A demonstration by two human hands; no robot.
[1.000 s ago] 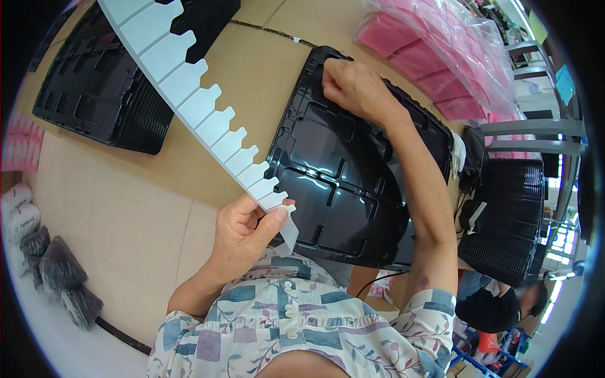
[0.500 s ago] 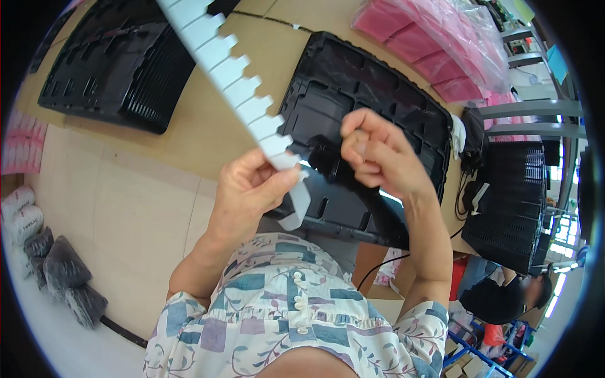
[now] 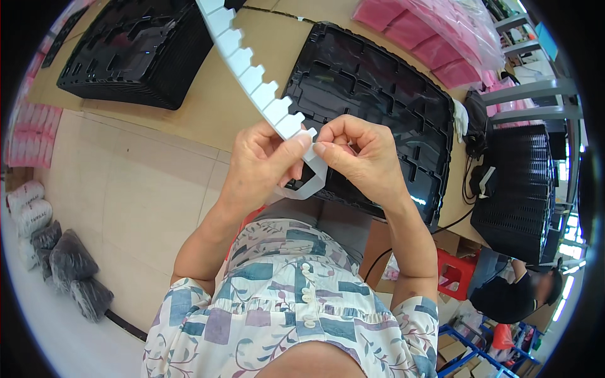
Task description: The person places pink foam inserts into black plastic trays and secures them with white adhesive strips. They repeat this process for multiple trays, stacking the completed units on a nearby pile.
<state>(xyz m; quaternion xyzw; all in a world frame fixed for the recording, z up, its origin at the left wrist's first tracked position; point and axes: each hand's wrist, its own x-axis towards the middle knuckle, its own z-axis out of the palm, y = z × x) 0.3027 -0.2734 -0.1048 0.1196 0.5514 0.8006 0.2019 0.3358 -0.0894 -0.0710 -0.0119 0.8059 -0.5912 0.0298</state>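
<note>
A long white strip (image 3: 252, 80) with a row of square tabs along one edge runs from the top of the view down to my hands. My left hand (image 3: 255, 167) is closed on it, pinching near its lower part between thumb and fingers. Below the pinch the loose end bends round in a loop. My right hand (image 3: 368, 160) is also closed, its thumb and forefinger at the strip's last tab beside my left thumb. What its curled fingers may hold is hidden. Beneath and beyond both hands lies a black moulded plastic tray (image 3: 372, 94).
A stack of black trays (image 3: 135, 53) stands on the tan table at left, another stack (image 3: 513, 189) at right. Pink packages (image 3: 422, 38) in clear film lie at the far right. A red stool (image 3: 457, 274) and a person in dark clothes (image 3: 510, 293) are at lower right.
My right hand has come down and left to meet the strip at my left hand. The left hand and strip have shifted slightly up and right.
</note>
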